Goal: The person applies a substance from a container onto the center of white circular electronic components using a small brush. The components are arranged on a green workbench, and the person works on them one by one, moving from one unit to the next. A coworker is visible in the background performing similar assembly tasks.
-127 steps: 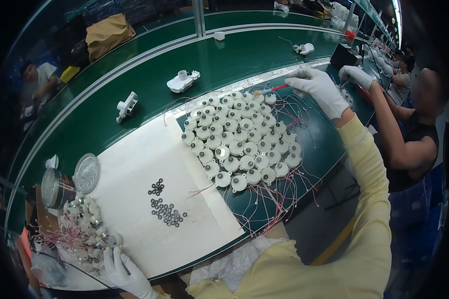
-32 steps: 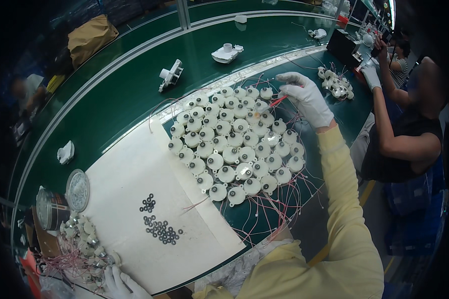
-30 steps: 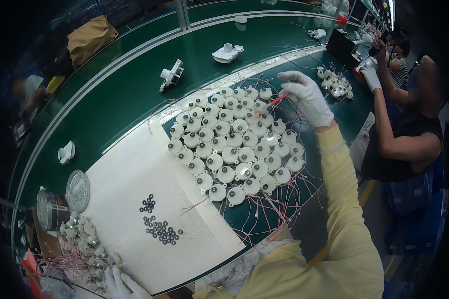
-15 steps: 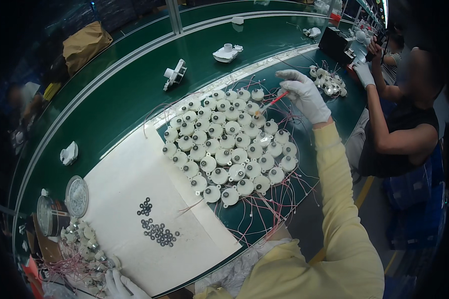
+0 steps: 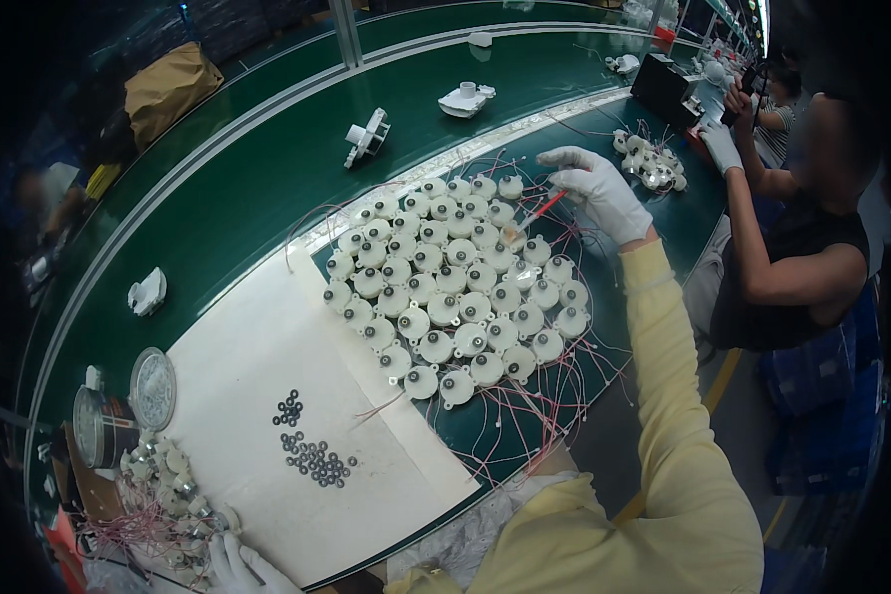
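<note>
My right hand, in a white glove, grips a small brush with a red handle. The brush's pale tip points down and left onto a round white motor at the right side of a large cluster. Each motor in this cluster has a dark part at its centre, and thin pink and white wires trail out at the edges. My gloved left hand rests at the lower left edge with fingers stretched out, beside a heap of loose motors and tangled wires. I see nothing held in it.
Small black rings lie on a white sheet. A round tin and its lid stand at its left. Beyond runs a green conveyor carrying white plastic parts. At right, a co-worker sits near a black box.
The white parts on the conveyor have shifted to the right. My right hand has moved slightly left and down, the brush tip staying at about the same motor. My left hand has barely moved.
</note>
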Motion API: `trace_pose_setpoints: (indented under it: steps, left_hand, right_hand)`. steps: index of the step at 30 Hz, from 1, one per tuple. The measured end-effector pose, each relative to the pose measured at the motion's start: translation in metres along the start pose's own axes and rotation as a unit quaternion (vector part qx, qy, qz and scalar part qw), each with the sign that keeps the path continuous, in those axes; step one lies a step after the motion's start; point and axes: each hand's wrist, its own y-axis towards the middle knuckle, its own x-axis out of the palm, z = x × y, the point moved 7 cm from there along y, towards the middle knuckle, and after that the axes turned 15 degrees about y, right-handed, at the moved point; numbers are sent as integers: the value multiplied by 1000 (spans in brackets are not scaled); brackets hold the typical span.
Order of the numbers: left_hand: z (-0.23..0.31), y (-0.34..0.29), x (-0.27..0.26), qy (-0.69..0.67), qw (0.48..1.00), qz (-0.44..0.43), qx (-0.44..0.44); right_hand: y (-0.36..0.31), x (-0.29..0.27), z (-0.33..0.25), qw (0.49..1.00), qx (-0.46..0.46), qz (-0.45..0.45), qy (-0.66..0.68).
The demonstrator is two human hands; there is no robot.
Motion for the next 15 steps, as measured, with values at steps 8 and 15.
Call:
trace_pose_setpoints:
  steps: [8, 15]
  left_hand:
    - [0, -1, 0, -1, 1000, 4, -1]
    - [1, 2, -4, 4, 1000, 1, 1]
  right_hand:
    - [1, -9, -1, 996, -20, 31, 86]
    - [1, -5, 3, 999, -11, 7, 48]
